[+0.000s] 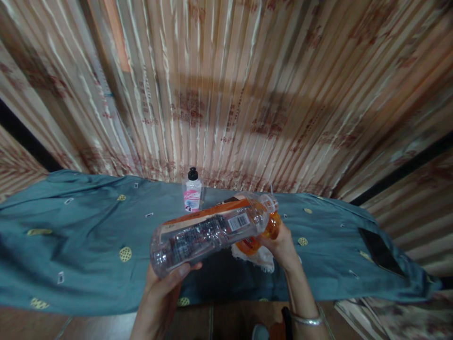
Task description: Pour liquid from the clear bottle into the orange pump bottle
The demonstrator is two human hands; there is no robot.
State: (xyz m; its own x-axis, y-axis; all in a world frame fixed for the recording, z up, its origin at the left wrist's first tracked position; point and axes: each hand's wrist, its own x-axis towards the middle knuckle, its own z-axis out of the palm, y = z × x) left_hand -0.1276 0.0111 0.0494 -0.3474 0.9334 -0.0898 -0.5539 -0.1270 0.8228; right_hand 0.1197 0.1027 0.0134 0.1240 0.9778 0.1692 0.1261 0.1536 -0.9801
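A large clear plastic bottle point(212, 233) with an orange-edged label and a barcode lies nearly on its side in the air, its neck pointing right and slightly up. My left hand point(170, 278) is closed around its base end from below. Beside the neck, my right hand point(281, 243) grips a smaller bottle of translucent orange point(272, 226), partly hidden behind the clear one. The necks overlap in view; whether they touch I cannot tell. Beneath the orange bottle, a white lacy cloth point(260, 259) shows in part.
A white and pink bottle with a black cap point(192, 193) stands upright toward the back of the teal cloth-covered table point(95, 245). A dark flat phone-like object point(380, 250) lies at the right. Pleated patterned curtains point(219, 94) hang close behind the table.
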